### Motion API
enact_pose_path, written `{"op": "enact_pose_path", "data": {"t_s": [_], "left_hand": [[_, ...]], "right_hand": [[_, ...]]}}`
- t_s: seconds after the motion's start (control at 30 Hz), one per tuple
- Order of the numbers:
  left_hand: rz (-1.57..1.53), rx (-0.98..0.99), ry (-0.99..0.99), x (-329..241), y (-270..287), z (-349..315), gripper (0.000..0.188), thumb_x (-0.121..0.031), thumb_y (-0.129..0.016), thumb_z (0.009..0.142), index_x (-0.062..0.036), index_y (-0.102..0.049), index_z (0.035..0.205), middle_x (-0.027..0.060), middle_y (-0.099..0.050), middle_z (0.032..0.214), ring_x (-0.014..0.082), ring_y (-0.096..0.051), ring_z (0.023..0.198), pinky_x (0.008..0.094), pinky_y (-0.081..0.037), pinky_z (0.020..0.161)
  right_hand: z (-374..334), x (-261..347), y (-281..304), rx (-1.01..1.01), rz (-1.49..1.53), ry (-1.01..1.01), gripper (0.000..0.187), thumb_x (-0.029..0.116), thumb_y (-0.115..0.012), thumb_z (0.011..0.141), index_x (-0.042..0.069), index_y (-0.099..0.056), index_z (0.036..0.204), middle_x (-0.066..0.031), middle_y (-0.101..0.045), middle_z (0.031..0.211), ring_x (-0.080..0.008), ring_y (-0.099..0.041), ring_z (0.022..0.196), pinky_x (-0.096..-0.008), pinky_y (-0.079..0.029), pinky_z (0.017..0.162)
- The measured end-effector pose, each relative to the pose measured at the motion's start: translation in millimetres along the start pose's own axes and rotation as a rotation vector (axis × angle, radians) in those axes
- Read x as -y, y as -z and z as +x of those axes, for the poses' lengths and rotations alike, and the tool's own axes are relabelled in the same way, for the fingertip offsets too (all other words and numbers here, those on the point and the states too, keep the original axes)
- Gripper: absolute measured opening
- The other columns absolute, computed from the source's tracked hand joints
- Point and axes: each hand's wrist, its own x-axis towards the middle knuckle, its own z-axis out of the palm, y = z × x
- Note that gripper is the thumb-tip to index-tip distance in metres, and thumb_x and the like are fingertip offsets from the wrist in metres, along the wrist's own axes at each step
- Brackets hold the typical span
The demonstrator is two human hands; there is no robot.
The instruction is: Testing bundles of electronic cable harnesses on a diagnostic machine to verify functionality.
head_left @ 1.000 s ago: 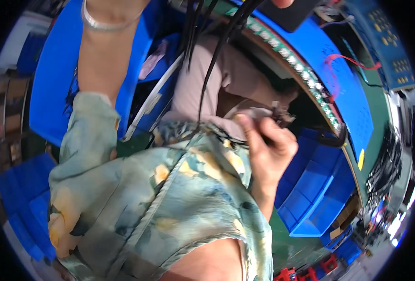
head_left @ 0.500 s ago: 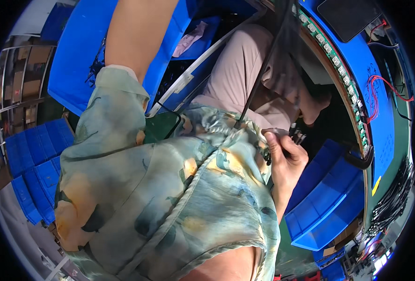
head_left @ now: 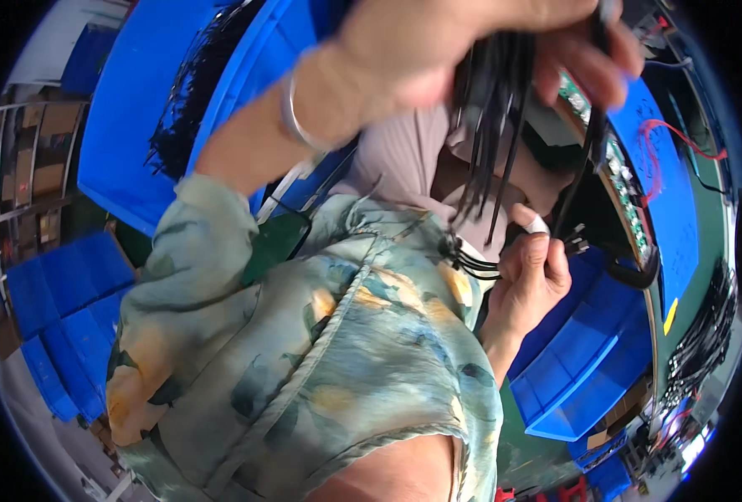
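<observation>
My left hand (head_left: pixel 438 50) reaches across the top of the view, a silver bangle on its wrist. Blurred by motion, its fingers close around a bundle of thin black cables (head_left: pixel 498 109) that hangs down in front of my lap. Below the hanging ends, my right hand (head_left: pixel 526 280) pinches a smaller bunch of black cables (head_left: pixel 475 263) near my waist. Their metal-tipped ends (head_left: pixel 576 240) stick out past the fingers to the right. White wrapping shows on one of this hand's fingers.
More black cables (head_left: pixel 195 100) lie in a large blue bin (head_left: pixel 103 159) on my left. To the right, green circuit boards (head_left: pixel 626 184) line the bench edge, near red wires (head_left: pixel 651 146). Blue bins (head_left: pixel 567 389) stand below it; others (head_left: pixel 69 293) are stacked at far left.
My left hand has swung into view from beyond the top edge, toward the right, with the cable bundle. My right hand has shifted slightly right, and its cable ends show more clearly.
</observation>
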Motion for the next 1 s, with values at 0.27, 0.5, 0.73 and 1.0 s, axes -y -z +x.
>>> {"op": "enact_pose_path", "data": {"t_s": [0.27, 0.5, 0.73, 1.0], "left_hand": [[0.230, -0.193, 0.362, 80.5, -20.8, -24.9, 0.018, -0.017, -0.050, 0.084, 0.0001, -0.055, 0.082, 0.0085, -0.060, 0.075, 0.0088, -0.053, 0.052, 0.0192, -0.037, 0.047], [0.239, -0.314, 0.364, 93.7, -12.2, -13.2, 0.008, -0.009, -0.057, 0.079, -0.0015, -0.055, 0.079, 0.0073, -0.059, 0.063, 0.0031, -0.040, 0.039, 0.0186, -0.030, 0.036], [0.218, -0.370, 0.334, 121.8, -20.9, 6.4, 0.017, -0.013, -0.058, 0.077, -0.0037, -0.058, 0.064, 0.0028, -0.058, 0.057, 0.0021, -0.040, 0.038, 0.0183, -0.028, 0.034], [0.174, -0.417, 0.358, 150.3, -21.7, 23.9, 0.015, -0.013, -0.060, 0.075, -0.0027, -0.060, 0.065, 0.0027, -0.058, 0.055, 0.0032, -0.043, 0.040, 0.0182, -0.031, 0.036]], "right_hand": [[11.1, 11.1, 28.1, -0.330, 0.277, 0.167, 0.020, 0.014, -0.047, 0.086, 0.003, -0.048, 0.070, -0.0168, -0.059, 0.089, -0.0020, -0.027, 0.038, -0.0160, -0.021, 0.032], [21.9, 35.3, 79.6, -0.622, 0.144, 0.496, 0.021, 0.018, -0.043, 0.088, 0.003, -0.047, 0.073, -0.0134, -0.059, 0.086, -0.0005, -0.026, 0.039, -0.0143, -0.020, 0.031], [36.7, 47.1, 70.3, -0.464, -0.076, 0.468, 0.021, 0.011, -0.044, 0.087, 0.001, -0.048, 0.069, -0.0131, -0.059, 0.075, -0.0019, -0.024, 0.038, -0.0160, -0.016, 0.034], [52.1, 21.0, 51.5, -0.094, -0.163, 0.279, 0.016, 0.005, -0.047, 0.085, 0.000, -0.058, 0.075, -0.0101, -0.059, 0.066, -0.0014, -0.029, 0.041, -0.0158, -0.018, 0.036]]}}
